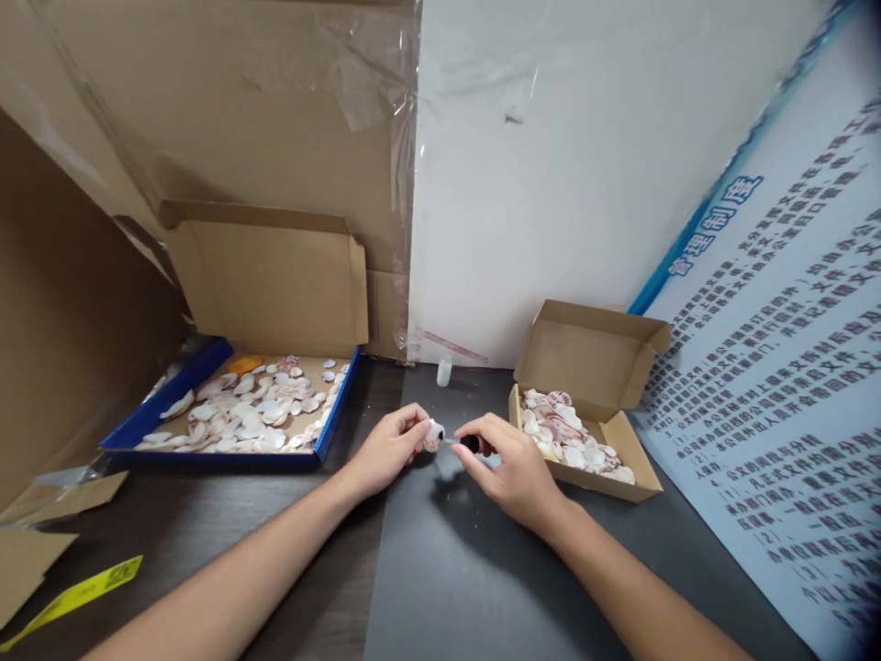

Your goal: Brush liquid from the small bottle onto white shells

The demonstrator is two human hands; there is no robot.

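Left hand [390,450]: grip pinching a small white piece [433,436] above the desk [440,569]. Right hand [513,468]: grip closed on a black-handled applicator [469,443], its thin tip directed at the piece. The step in hand appears to be tip-to-surface work; closer approach calls for steady alignment and light pressure.

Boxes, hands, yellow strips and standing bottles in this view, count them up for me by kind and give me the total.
Open boxes: 2 (blue-sided box, plain brown box)
Hands: 2 (left hand, right hand)
Yellow strip: 1
Small standing bottle: 1
Total: 6
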